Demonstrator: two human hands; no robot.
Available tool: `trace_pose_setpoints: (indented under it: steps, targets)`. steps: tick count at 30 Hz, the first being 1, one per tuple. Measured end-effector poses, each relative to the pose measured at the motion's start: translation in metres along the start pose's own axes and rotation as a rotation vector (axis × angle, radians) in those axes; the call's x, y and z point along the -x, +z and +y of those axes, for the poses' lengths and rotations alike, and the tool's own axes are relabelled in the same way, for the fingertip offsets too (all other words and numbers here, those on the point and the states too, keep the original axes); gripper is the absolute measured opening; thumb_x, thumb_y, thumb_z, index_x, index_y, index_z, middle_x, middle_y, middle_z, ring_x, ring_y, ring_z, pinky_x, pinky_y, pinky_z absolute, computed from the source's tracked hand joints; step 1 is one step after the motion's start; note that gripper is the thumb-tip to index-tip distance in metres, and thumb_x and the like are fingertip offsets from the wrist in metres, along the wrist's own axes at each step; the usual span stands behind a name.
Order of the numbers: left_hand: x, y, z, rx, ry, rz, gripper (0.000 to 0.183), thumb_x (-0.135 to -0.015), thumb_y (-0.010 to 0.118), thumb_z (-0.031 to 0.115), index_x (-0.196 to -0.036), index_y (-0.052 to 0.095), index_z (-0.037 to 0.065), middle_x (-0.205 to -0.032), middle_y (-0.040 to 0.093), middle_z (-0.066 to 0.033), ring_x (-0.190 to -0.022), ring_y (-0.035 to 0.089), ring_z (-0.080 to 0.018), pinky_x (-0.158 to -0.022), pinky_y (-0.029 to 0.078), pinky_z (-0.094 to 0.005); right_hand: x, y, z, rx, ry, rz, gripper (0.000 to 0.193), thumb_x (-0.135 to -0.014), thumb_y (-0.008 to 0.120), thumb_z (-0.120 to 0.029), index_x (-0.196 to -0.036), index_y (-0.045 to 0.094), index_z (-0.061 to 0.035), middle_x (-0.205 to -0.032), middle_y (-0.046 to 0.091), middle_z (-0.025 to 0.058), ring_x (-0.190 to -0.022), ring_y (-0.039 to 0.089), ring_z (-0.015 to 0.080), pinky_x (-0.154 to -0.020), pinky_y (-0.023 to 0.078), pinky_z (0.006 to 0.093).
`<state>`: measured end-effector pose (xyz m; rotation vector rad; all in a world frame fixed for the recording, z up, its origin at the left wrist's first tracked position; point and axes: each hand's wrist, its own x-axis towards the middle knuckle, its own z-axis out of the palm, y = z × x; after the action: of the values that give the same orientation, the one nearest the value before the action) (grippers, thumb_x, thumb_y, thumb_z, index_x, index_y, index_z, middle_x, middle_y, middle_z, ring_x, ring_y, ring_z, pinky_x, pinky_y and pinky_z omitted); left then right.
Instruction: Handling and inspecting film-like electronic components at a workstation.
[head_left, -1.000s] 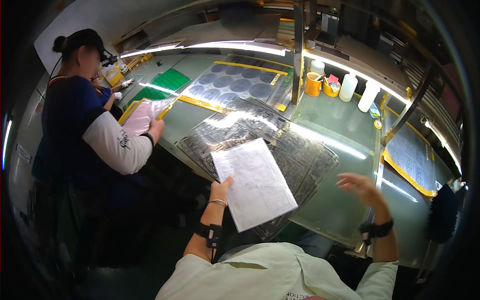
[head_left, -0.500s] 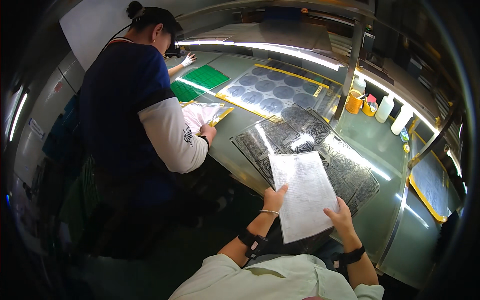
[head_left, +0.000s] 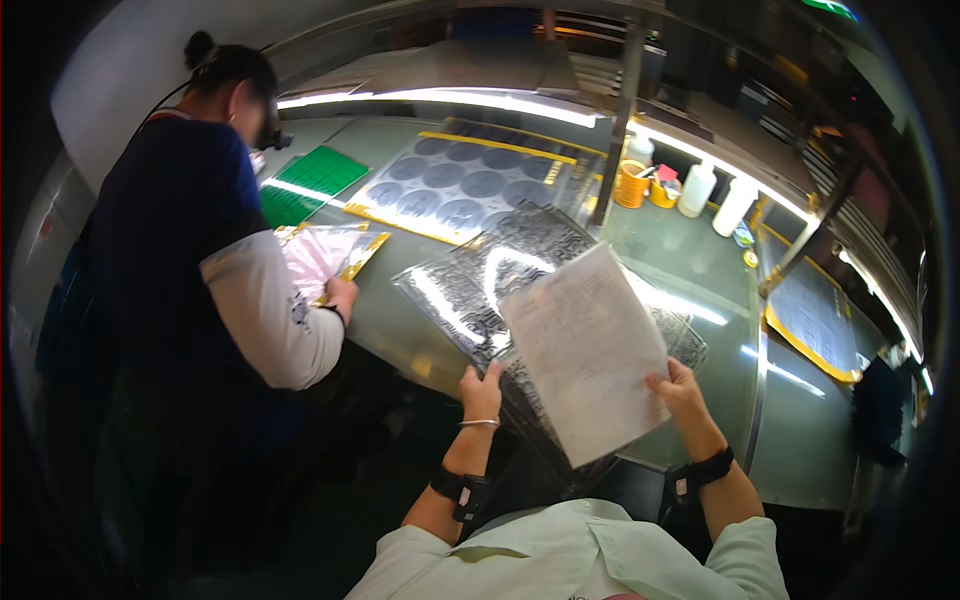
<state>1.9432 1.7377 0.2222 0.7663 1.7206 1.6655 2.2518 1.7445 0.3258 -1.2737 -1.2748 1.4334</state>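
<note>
My left hand (head_left: 482, 396) is closed on the left edge of a clear film sheet with a dense black pattern (head_left: 545, 238). Further patterned film seems to lie beneath it; how many layers I cannot tell. On top, turned at an angle, rests a white printed paper sheet (head_left: 590, 350), perhaps in a clear sleeve. My right hand (head_left: 684, 394) pinches this paper at its right edge, thumb on top. Whether those fingers also grip film is hidden. The near part of the film tilts over the table's front edge toward me.
On the left a co-worker (head_left: 190, 220) holds a pink sheet with yellow edging (head_left: 325, 260). Behind lie a green panel (head_left: 312, 185) and a film with grey circles (head_left: 440, 185). A metal post (head_left: 622, 120), orange tubs (head_left: 631, 186) and white bottles (head_left: 697, 190) stand at the back right.
My left hand has gone from the paper's left edge to the film's edge. The paper has turned anticlockwise, still in my right hand. The view has shifted right.
</note>
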Motion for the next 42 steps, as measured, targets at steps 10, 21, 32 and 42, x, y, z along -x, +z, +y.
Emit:
trace_pose_setpoints:
  steps: [10, 21, 32, 42]
  targets:
    - [-0.002, -0.009, 0.046, -0.072, 0.138, -0.065, 0.016, -0.086, 0.060, 0.010, -0.094, 0.060, -0.004, -0.076, 0.060, -0.0034, -0.069, 0.052, -0.0120, -0.067, 0.044, -0.0280, -0.009, -0.154, -0.041, -0.134, -0.128, 0.403, 0.030, -0.085, 0.060, -0.004, -0.115, 0.057, -0.0021, -0.094, 0.064, 0.0041, -0.079, 0.059, 0.0124, -0.072, 0.048, 0.0251]
    - [-0.002, -0.030, 0.051, 0.119, -0.046, -0.034, 0.016, -0.086, 0.060, 0.005, -0.097, 0.060, -0.006, -0.091, 0.063, -0.0050, -0.079, 0.055, -0.0137, -0.075, 0.045, -0.0289, -0.048, -0.166, -0.047, -0.109, -0.084, 0.170, 0.036, -0.083, 0.066, -0.010, -0.115, 0.055, 0.0007, -0.102, 0.064, 0.0062, -0.087, 0.060, 0.0131, -0.082, 0.047, 0.0267]
    - [0.008, -0.049, 0.081, 0.226, 0.018, -0.356, 0.014, -0.089, 0.057, 0.004, -0.101, 0.062, -0.002, -0.093, 0.064, -0.0025, -0.081, 0.055, -0.0123, -0.078, 0.043, -0.0276, -0.042, -0.116, -0.073, -0.239, -0.119, 0.024, 0.035, -0.082, 0.067, -0.008, -0.115, 0.057, -0.0027, -0.102, 0.064, 0.0022, -0.089, 0.060, 0.0120, -0.082, 0.048, 0.0275]
    - [-0.009, 0.061, 0.065, 0.169, -0.240, -0.780, 0.028, -0.087, 0.060, 0.010, -0.112, 0.056, -0.004, -0.099, 0.063, -0.0066, -0.084, 0.057, -0.0140, -0.073, 0.047, -0.0279, -0.059, -0.049, -0.104, -0.331, -0.060, -0.186, 0.043, -0.082, 0.066, -0.006, -0.122, 0.051, -0.0006, -0.111, 0.061, 0.0075, -0.091, 0.061, 0.0144, -0.082, 0.050, 0.0289]
